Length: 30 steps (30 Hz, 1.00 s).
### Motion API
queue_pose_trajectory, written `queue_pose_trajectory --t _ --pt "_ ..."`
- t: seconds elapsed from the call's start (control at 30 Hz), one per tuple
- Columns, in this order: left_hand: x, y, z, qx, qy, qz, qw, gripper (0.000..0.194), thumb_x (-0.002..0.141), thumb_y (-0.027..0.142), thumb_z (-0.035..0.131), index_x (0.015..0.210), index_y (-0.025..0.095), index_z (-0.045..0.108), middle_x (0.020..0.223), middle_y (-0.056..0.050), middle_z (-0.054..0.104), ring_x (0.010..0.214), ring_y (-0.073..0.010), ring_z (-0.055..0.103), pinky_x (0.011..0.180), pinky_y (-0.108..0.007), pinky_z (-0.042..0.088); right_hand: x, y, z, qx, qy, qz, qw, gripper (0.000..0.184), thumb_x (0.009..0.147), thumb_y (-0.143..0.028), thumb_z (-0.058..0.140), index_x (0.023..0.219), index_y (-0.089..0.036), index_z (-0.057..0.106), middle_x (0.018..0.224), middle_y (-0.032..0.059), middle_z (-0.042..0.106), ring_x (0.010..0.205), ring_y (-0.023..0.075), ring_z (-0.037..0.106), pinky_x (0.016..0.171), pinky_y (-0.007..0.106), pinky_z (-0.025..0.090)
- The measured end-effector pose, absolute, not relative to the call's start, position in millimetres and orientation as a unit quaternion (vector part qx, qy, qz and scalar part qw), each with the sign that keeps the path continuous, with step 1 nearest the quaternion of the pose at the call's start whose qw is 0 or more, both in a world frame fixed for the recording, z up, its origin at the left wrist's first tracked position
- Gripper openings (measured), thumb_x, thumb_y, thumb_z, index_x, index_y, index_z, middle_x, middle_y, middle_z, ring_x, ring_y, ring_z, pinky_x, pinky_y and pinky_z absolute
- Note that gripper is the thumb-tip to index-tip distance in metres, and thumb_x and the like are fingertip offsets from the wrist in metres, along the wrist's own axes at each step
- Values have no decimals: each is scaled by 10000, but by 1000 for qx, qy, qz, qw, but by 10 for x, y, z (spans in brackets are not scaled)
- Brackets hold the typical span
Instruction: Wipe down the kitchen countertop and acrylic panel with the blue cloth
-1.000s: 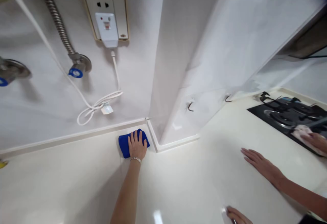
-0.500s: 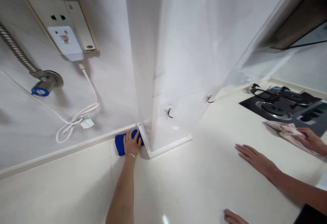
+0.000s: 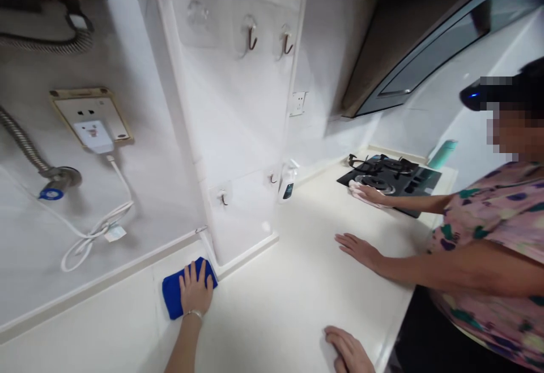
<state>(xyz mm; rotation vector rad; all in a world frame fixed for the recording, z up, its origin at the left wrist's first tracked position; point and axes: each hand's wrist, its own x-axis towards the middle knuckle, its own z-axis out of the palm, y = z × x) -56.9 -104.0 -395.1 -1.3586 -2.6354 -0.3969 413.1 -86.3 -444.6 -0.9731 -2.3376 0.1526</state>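
Note:
My left hand [image 3: 196,292] lies over a folded blue cloth [image 3: 171,295], holding it down on the white countertop [image 3: 259,310] with the fingers spread across it. The cloth is beside the foot of a white wall pillar [image 3: 240,129], at the inner corner. At the bottom of the view, my right hand [image 3: 349,351] rests on the countertop, open and with nothing visible in it. Its fingers are slightly bent, and the wrist is out of view.
At right, a co-worker [image 3: 484,237] has one hand flat on the counter and the other on a pink cloth [image 3: 361,190] at the black gas hob [image 3: 408,183]. A spray bottle [image 3: 289,181] stands behind the pillar. A plugged-in white cable [image 3: 123,177] hangs at left.
The view has swung up and right, showing the co-worker's upper body, the bottle and more hooks. The blue cloth has come slightly away from the corner under my left hand. The co-worker's pink cloth reaches the hob.

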Motion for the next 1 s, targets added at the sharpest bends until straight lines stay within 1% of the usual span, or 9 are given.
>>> queue_pose_trajectory --t 0.1,0.2,0.3,0.47,0.57,0.7,0.8,0.93,1.0 --pt "-329 -1246 -3973 -451 -879 -121 93 533 934 324 365 1453 224 428 1549 -144 409 1454 -348 327 1192 -566 277 4165 -835 -4555 -359 -878 58 311 374 830 -199 504 1178 -265 624 1221 80 681 1101 273 671 896 410 596" --pt "-98 -1457 -3994 -456 -877 -108 107 523 936 323 358 1451 261 426 1545 -112 423 1449 -316 347 1190 -545 308 4178 -804 -4696 -345 -875 58 333 380 823 -212 517 1185 -263 619 1209 76 686 1088 271 675 877 407 601" --pt "135 -1663 -4013 -464 -873 -103 113 526 928 310 371 1452 296 408 1549 -83 418 1452 -295 344 1188 -531 331 4163 -801 -4794 -350 -868 70 344 385 842 -210 508 1210 -270 600 1234 65 671 1117 262 658 909 415 587" --pt "540 -1992 -4109 -493 -854 -120 115 556 920 293 388 1474 317 348 1576 -73 367 1473 -293 297 1196 -544 320 4125 -833 -4802 -364 -859 83 351 369 847 -206 508 1197 -263 610 1249 57 661 1145 262 639 945 425 567" --pt "785 -2165 -4232 -511 -842 -129 113 582 916 345 420 1486 345 299 1589 -54 342 1486 -292 262 1204 -552 308 4108 -842 -4774 -366 -858 84 350 377 849 -193 504 1206 -254 608 1263 63 653 1158 263 631 954 428 561" --pt "1131 -2337 -4398 -528 -832 -129 106 618 915 408 421 1499 377 221 1611 -15 282 1498 -281 226 1226 -544 286 4096 -846 -4773 -365 -860 80 348 383 849 -167 486 1208 -242 598 1263 73 649 1171 266 622 977 446 547" --pt "1354 -2395 -4488 -545 -821 -131 109 651 910 436 437 1505 371 181 1611 -29 274 1497 -294 224 1224 -558 297 4099 -849 -4805 -363 -860 74 350 389 848 -162 487 1214 -241 592 1261 74 649 1170 265 623 981 452 546" --pt "1459 -2395 -4544 -562 -805 -148 116 727 874 521 500 1502 367 168 1589 -86 323 1471 -346 276 1186 -615 345 4124 -845 -4856 -361 -865 65 343 379 871 -176 475 1231 -238 579 1273 82 641 1173 265 624 988 456 544" --pt "1424 -2393 -4540 -577 -795 -149 114 737 868 505 520 1504 361 177 1580 -108 334 1459 -366 298 1166 -623 373 4144 -838 -4879 -360 -870 57 333 371 878 -188 474 1232 -237 577 1275 84 642 1171 267 626 985 459 547"
